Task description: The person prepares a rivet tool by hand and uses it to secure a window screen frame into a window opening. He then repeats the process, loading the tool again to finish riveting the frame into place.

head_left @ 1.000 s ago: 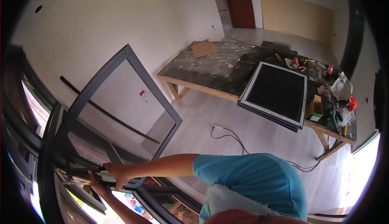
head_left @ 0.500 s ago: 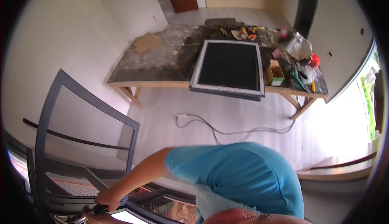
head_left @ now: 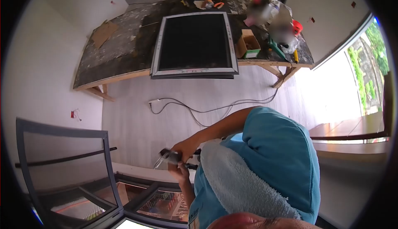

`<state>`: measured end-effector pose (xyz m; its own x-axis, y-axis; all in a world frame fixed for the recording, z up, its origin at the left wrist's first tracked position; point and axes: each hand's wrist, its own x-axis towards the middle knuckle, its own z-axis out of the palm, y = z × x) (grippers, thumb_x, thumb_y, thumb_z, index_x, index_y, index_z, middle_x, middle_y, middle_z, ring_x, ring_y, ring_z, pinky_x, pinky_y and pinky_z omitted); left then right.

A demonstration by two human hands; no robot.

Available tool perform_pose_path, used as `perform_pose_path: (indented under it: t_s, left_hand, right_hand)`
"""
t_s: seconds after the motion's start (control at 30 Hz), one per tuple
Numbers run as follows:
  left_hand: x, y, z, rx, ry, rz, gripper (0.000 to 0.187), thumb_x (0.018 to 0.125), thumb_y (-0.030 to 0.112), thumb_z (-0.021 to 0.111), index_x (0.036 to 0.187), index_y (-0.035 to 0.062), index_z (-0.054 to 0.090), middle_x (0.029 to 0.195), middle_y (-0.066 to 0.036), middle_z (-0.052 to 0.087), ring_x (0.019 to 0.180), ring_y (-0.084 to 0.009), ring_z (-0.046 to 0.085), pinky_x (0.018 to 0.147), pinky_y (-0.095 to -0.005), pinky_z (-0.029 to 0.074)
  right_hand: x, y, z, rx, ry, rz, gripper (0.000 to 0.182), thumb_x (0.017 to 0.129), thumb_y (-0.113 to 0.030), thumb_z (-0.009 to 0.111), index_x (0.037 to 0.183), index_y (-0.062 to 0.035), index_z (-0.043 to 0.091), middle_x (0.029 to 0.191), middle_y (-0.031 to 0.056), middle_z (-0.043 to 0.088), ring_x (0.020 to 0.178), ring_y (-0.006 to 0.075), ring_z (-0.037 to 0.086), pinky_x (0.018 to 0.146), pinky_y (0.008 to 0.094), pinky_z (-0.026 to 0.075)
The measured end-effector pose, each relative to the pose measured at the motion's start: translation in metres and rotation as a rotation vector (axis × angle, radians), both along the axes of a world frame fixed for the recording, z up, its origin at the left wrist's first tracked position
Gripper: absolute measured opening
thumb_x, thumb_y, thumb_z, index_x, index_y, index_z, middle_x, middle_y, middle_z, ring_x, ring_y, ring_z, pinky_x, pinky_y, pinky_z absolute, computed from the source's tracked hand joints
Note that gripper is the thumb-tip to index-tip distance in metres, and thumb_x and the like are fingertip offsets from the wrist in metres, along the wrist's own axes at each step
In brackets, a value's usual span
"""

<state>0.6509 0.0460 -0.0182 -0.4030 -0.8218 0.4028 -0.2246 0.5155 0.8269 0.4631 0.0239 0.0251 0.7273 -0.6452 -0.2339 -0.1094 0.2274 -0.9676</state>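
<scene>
My right hand [head_left: 186, 147] is wrapped round a dark hand tool [head_left: 171, 156] with a shiny, narrow metal tip pointing down and left. My left hand [head_left: 179, 172] is closed on the same tool from below, right against the other hand. Black ends of the tool stick out behind my hands, toward my blue shirt. Blur and my fingers hide the tool's exact kind. Down to the left stands an open dark grey window sash [head_left: 108, 154] with a mesh or glass pane, apart from both hands.
A worn workbench [head_left: 118, 65] carries a framed dark panel [head_left: 192, 42], a small cardboard box [head_left: 248, 42], a red container [head_left: 297, 28] and loose tools. A grey cable [head_left: 195, 109] lies across the floor. At the right is a bright opening with a ledge [head_left: 356, 125].
My hands and the tool have moved away from the sash, up and right toward my body. My view has turned, so the bench and sash sit further left.
</scene>
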Motion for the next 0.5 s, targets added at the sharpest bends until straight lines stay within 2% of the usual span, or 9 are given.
perform_pose_path:
  t_s: [0.03, 0.1, 0.13, 0.17, 0.23, 0.27, 0.37, 0.43, 0.5]
  left_hand:
    - [-0.017, 0.005, 0.006, 0.121, -0.050, -0.028, 0.050, 0.093, 0.046, 0.045, 0.092, -0.0032, 0.056, 0.081, -0.014, 0.056, 0.071, -0.0255, 0.053, 0.063, -0.0404, 0.043]
    - [-0.051, 0.012, -0.002, 0.345, 0.030, 0.023, 0.050, 0.093, 0.045, 0.047, 0.103, -0.0035, 0.052, 0.090, -0.012, 0.055, 0.077, -0.0238, 0.053, 0.069, -0.0372, 0.042]
    - [-0.060, 0.014, -0.012, 0.540, 0.132, 0.032, 0.049, 0.093, 0.042, 0.050, 0.111, -0.0029, 0.048, 0.092, -0.010, 0.053, 0.082, -0.0206, 0.052, 0.074, -0.0324, 0.041]
    - [-0.070, 0.017, -0.022, 0.829, 0.226, 0.116, 0.040, 0.093, 0.035, 0.053, 0.109, -0.0014, 0.050, 0.091, -0.009, 0.052, 0.083, -0.0184, 0.052, 0.074, -0.0298, 0.041]
    - [-0.056, 0.010, -0.077, 1.393, 0.743, -0.017, 0.030, 0.092, 0.024, 0.054, 0.108, -0.0013, 0.051, 0.092, -0.009, 0.053, 0.085, -0.0204, 0.053, 0.080, -0.0328, 0.045]
    - [-0.058, 0.012, -0.086, 1.380, 0.698, -0.029, 0.027, 0.092, 0.020, 0.053, 0.108, -0.0013, 0.051, 0.094, -0.010, 0.054, 0.088, -0.0213, 0.054, 0.084, -0.0339, 0.045]
    - [-0.076, 0.021, -0.092, 1.382, 0.595, -0.041, 0.022, 0.091, 0.010, 0.051, 0.110, -0.0019, 0.051, 0.100, -0.012, 0.057, 0.096, -0.0238, 0.056, 0.093, -0.0371, 0.045]
    - [-0.103, 0.024, -0.068, 1.422, 0.569, -0.011, 0.023, 0.091, 0.005, 0.049, 0.113, -0.0028, 0.051, 0.104, -0.013, 0.059, 0.103, -0.0252, 0.056, 0.099, -0.0387, 0.043]
    - [-0.129, 0.025, -0.042, 1.435, 0.547, -0.048, 0.024, 0.092, 0.005, 0.049, 0.114, -0.0038, 0.050, 0.108, -0.014, 0.058, 0.107, -0.0257, 0.056, 0.099, -0.0375, 0.043]
  right_hand:
    - [-0.014, 0.006, -0.015, -0.050, -0.017, -0.106, 0.039, 0.074, -0.010, 0.066, 0.108, 0.0013, 0.053, 0.079, 0.0065, 0.061, 0.064, 0.0168, 0.057, 0.056, 0.0314, 0.046]
    - [-0.046, 0.022, -0.040, -0.148, -0.046, -0.322, 0.039, 0.072, -0.013, 0.067, 0.106, 0.0001, 0.055, 0.076, 0.0075, 0.061, 0.061, 0.0166, 0.057, 0.052, 0.0315, 0.046]
    - [-0.064, 0.031, -0.036, -0.285, -0.009, -0.370, 0.037, 0.073, -0.013, 0.066, 0.106, 0.0004, 0.055, 0.077, 0.0081, 0.061, 0.070, 0.0187, 0.058, 0.061, 0.0336, 0.047]
    - [-0.090, 0.040, -0.001, -0.126, 0.195, -0.321, 0.038, 0.073, -0.014, 0.063, 0.107, 0.0011, 0.056, 0.083, 0.0126, 0.064, 0.080, 0.0253, 0.062, 0.071, 0.0378, 0.048]
    - [-0.118, 0.050, -0.016, -0.300, 0.324, -0.416, 0.040, 0.071, -0.014, 0.059, 0.108, -0.0007, 0.058, 0.088, 0.0173, 0.065, 0.084, 0.0329, 0.063, 0.074, 0.0428, 0.048]
    - [-0.133, 0.054, -0.024, -0.388, 0.395, -0.412, 0.041, 0.068, -0.013, 0.056, 0.107, -0.0035, 0.060, 0.089, 0.0189, 0.065, 0.086, 0.0389, 0.061, 0.076, 0.0464, 0.047]
    - [-0.172, 0.075, -0.031, -0.368, 0.482, -0.418, 0.040, 0.067, -0.012, 0.055, 0.105, -0.0050, 0.061, 0.087, 0.0188, 0.064, 0.084, 0.0386, 0.061, 0.076, 0.0470, 0.047]
    - [-0.187, 0.088, -0.033, -0.323, 0.490, -0.420, 0.040, 0.066, -0.012, 0.055, 0.106, -0.0050, 0.061, 0.087, 0.0191, 0.064, 0.084, 0.0379, 0.061, 0.075, 0.0460, 0.048]
    - [-0.196, 0.100, -0.043, -0.291, 0.473, -0.429, 0.041, 0.067, -0.013, 0.056, 0.106, -0.0050, 0.061, 0.086, 0.0191, 0.064, 0.083, 0.0378, 0.061, 0.074, 0.0456, 0.048]
